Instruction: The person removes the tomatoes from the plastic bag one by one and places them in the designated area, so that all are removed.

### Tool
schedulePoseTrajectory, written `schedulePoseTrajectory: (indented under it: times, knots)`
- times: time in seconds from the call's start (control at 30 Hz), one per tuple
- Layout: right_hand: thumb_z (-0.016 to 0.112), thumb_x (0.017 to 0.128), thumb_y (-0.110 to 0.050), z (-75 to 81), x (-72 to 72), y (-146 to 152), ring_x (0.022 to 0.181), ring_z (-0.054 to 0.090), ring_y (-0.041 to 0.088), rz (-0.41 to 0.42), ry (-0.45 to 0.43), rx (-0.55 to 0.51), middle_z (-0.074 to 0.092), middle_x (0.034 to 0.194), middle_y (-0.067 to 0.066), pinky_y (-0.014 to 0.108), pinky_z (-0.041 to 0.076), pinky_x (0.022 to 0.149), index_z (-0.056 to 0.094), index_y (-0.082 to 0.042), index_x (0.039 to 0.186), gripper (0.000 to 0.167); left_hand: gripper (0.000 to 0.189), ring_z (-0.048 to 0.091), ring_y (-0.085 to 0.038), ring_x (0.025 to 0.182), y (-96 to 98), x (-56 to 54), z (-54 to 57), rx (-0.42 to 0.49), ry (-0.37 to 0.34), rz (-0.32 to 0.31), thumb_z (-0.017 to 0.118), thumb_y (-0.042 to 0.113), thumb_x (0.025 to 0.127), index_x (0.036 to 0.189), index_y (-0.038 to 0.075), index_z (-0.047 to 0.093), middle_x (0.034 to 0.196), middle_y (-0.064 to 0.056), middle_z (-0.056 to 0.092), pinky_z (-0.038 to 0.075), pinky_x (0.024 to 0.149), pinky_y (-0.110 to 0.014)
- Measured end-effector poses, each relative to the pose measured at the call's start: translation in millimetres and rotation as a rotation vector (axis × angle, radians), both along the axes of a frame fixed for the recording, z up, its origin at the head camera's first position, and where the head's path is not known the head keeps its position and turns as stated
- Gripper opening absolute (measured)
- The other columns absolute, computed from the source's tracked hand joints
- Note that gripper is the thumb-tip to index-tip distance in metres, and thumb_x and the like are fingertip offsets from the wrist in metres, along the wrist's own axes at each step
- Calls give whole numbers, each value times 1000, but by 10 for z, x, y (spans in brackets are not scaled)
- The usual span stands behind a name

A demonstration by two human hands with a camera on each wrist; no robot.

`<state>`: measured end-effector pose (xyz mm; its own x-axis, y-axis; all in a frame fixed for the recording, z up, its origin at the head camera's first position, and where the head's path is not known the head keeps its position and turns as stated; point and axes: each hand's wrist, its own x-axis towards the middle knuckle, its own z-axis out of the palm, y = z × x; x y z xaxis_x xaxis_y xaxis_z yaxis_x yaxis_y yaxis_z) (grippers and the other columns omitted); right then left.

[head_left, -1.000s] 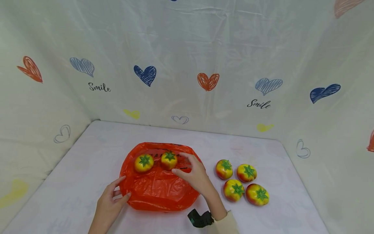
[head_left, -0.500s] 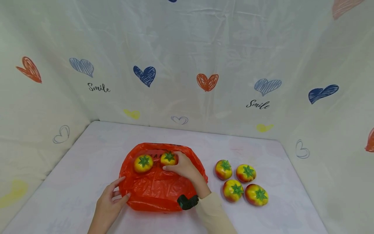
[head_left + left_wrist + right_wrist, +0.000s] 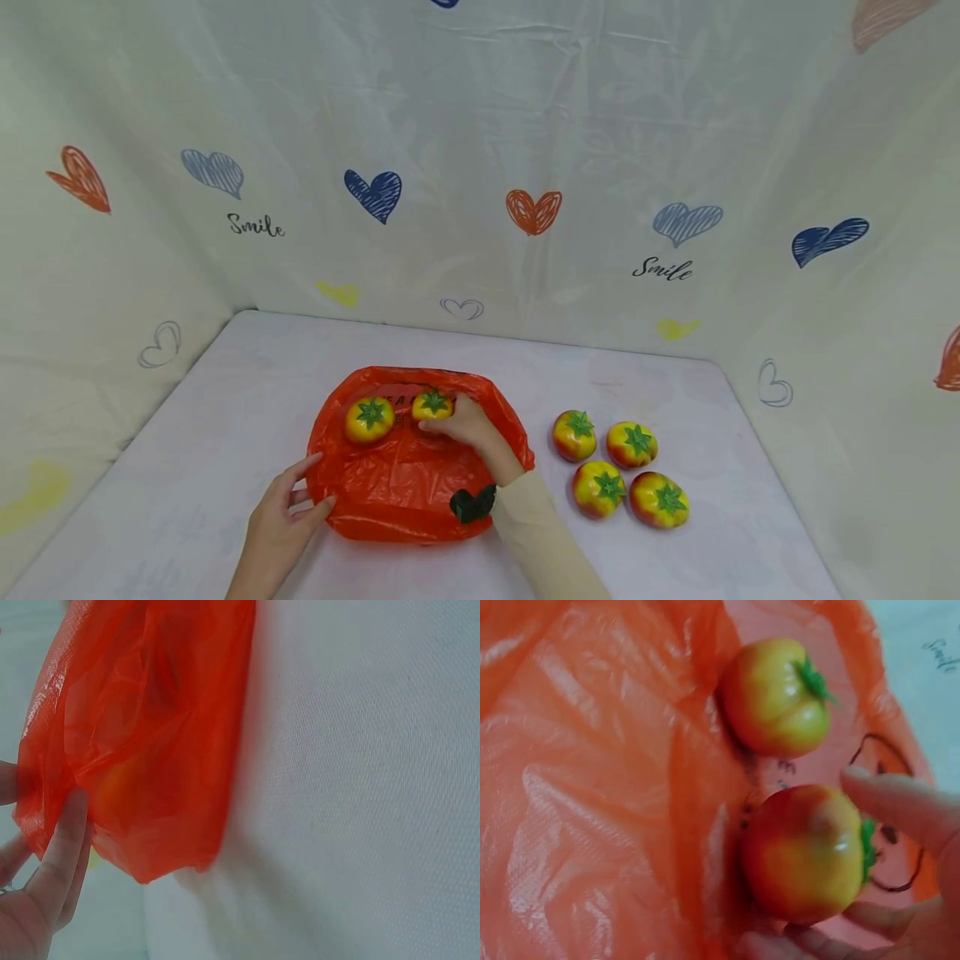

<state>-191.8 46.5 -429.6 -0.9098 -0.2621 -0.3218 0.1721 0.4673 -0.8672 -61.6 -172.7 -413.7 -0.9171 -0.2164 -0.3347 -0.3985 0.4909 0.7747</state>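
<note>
A red plastic bag (image 3: pixel 405 483) lies spread with its mouth up in the head view. My left hand (image 3: pixel 281 512) grips its left rim, fingers on both sides of the film, as the left wrist view shows at the bag's edge (image 3: pixel 142 780). Inside, toward the back, sit two yellow-red tomatoes with green star-shaped tops. My right hand (image 3: pixel 467 423) reaches in and curls its thumb and fingers round the right tomato (image 3: pixel 802 851). The left tomato (image 3: pixel 369 419) stands just beside it. Part of the held tomato is hidden by the hand in the head view.
Several more tomatoes (image 3: pixel 598 490) stand grouped on the white table (image 3: pixel 675 567) to the right of the bag. A pale curtain (image 3: pixel 450 108) with printed hearts encloses the table at the back and sides.
My right hand has moved left and in from above the bag's right side and closed round the right tomato. The left hand stays at the rim.
</note>
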Motion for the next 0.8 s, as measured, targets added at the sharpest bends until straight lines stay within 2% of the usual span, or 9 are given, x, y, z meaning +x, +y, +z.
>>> schedulePoseTrajectory:
  times: [0.33,0.67,0.8]
  knots:
    - [74,77,-29,-184,-123,48,110,49,25,-10,-53,-76,51,124,8,48,46,97,41,-14,134,68,62,45,-37,112,13,-7,-4,3,4,-3,60,10,87,142,9,30,138,-23,33,53,87,-43]
    - [74,76,-31,-238,-140,50,108,50,24,-12,-58,-99,52,123,8,46,45,98,43,-13,133,67,62,45,-36,111,-2,-7,-1,-6,5,-11,60,13,88,142,9,30,137,-23,33,54,86,-41]
    - [74,77,-32,-239,-131,27,106,51,24,-25,-48,-59,53,121,8,45,46,97,44,-12,133,67,61,45,-36,112,-3,-11,0,-2,2,-16,60,14,89,142,9,30,138,-22,33,54,87,-41]
